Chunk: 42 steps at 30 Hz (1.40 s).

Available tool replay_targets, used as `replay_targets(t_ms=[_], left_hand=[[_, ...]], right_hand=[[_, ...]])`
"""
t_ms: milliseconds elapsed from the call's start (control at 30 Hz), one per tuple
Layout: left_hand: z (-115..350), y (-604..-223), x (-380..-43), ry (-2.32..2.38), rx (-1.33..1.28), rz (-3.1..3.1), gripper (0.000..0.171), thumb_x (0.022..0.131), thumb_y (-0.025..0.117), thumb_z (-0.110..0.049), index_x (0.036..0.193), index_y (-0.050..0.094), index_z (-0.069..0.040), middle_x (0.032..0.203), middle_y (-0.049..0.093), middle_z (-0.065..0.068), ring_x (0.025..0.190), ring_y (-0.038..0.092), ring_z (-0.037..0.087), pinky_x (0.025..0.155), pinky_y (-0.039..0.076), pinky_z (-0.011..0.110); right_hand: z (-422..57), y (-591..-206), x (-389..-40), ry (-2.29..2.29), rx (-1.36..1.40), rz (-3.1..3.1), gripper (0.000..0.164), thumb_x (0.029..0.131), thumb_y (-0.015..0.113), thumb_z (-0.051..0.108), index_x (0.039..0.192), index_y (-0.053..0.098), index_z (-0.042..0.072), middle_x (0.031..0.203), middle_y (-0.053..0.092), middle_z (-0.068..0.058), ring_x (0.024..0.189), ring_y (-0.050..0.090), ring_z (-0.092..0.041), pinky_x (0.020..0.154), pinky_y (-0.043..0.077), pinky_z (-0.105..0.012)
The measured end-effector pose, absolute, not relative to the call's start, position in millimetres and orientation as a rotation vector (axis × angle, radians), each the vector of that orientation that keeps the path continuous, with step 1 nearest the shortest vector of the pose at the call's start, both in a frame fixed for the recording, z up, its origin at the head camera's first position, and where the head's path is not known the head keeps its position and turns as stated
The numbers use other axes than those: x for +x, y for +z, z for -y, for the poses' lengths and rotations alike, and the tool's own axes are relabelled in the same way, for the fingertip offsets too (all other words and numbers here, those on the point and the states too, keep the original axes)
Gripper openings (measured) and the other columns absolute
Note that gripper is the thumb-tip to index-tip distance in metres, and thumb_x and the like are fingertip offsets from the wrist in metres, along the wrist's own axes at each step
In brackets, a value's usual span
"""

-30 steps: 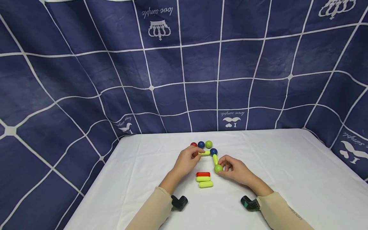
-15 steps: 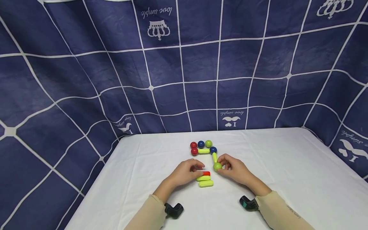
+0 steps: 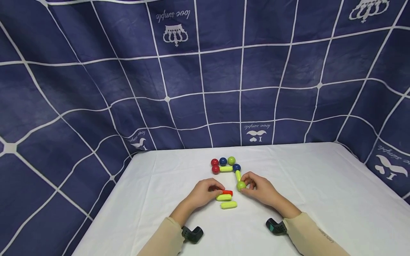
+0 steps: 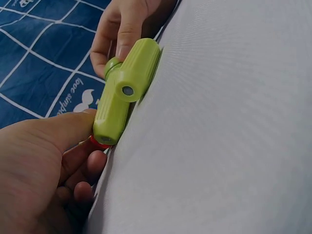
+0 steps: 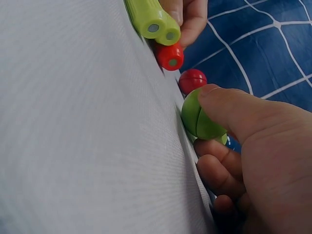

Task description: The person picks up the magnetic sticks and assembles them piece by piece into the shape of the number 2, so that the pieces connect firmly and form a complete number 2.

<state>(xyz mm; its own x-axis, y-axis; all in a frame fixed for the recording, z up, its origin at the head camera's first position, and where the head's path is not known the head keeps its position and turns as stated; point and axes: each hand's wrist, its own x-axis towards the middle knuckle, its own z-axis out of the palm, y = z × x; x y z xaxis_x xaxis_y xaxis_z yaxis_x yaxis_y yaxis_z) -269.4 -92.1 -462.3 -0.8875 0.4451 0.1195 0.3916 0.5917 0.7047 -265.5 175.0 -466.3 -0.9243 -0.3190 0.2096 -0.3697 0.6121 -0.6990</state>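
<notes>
My left hand [image 3: 204, 192] pinches the left end of a red magnetic rod [image 3: 228, 192], its thumb right beside a yellow-green rod [image 3: 224, 197]. Another yellow-green rod [image 3: 229, 205] lies nearer, with a magnet dot on its end in the left wrist view. My right hand [image 3: 260, 186] holds a green ball [image 5: 197, 117] between thumb and fingers. From that ball a yellow-green rod [image 3: 238, 175] runs back to a blue ball [image 3: 236, 167]. Another yellow-green rod [image 3: 226, 169] joins the blue ball to a red ball [image 3: 215, 169], making a bent chain.
Behind the chain stand a loose red ball [image 3: 214, 162], a blue ball [image 3: 222, 161] and a green ball [image 3: 231, 160] in a row. A white cloth covers the table [image 3: 153, 199]. A navy checked curtain [image 3: 221, 74] rises behind it.
My left hand has left the red ball, come nearer and taken hold of the red rod, which now sits tilted. The yellow-green rod beside it shifted slightly left. My right hand keeps the green ball.
</notes>
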Motion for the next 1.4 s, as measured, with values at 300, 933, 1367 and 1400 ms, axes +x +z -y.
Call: replay_targets(t_ms=[300,933,1367,1400], left_hand=[[93.7,-464.8,-271.6,1.200,0.723,-2.750,0.016,0.090,0.075,-0.019,0.105,0.076,-0.023,0.092,0.067,-0.010,0.082,0.056,0.006,0.076,0.047,0.021],[90.5,-465.6,-270.3,1.298,0.639,-2.808,0.019,0.085,0.079,-0.018,0.104,0.076,-0.022,0.091,0.069,-0.008,0.076,0.056,0.006,0.068,0.047,0.020],[84.2,-463.0,-266.9,1.317,0.570,-2.844,0.015,0.084,0.081,-0.023,0.097,0.075,-0.023,0.078,0.063,-0.009,0.069,0.052,0.006,0.061,0.043,0.019],[84.0,-463.1,-266.6,1.312,0.565,-2.846,0.015,0.084,0.081,-0.023,0.097,0.075,-0.024,0.078,0.063,-0.009,0.068,0.052,0.006,0.060,0.043,0.019]], right_hand=[[-175.5,-467.7,-265.9,1.209,0.614,2.749,0.032,0.084,0.081,0.024,0.107,0.061,0.024,0.091,0.065,0.007,0.069,0.052,-0.004,0.062,0.043,-0.021],[-174.0,-467.7,-266.9,1.205,0.570,2.779,0.033,0.083,0.082,0.024,0.107,0.061,0.025,0.091,0.065,0.008,0.069,0.052,-0.005,0.062,0.043,-0.021],[-172.6,-465.0,-266.2,1.177,0.589,2.790,0.032,0.083,0.082,0.025,0.107,0.061,0.025,0.090,0.064,0.009,0.069,0.051,-0.006,0.062,0.042,-0.022],[-172.7,-465.3,-266.1,1.175,0.598,2.787,0.032,0.083,0.082,0.025,0.107,0.061,0.025,0.090,0.064,0.009,0.069,0.051,-0.005,0.061,0.042,-0.022]])
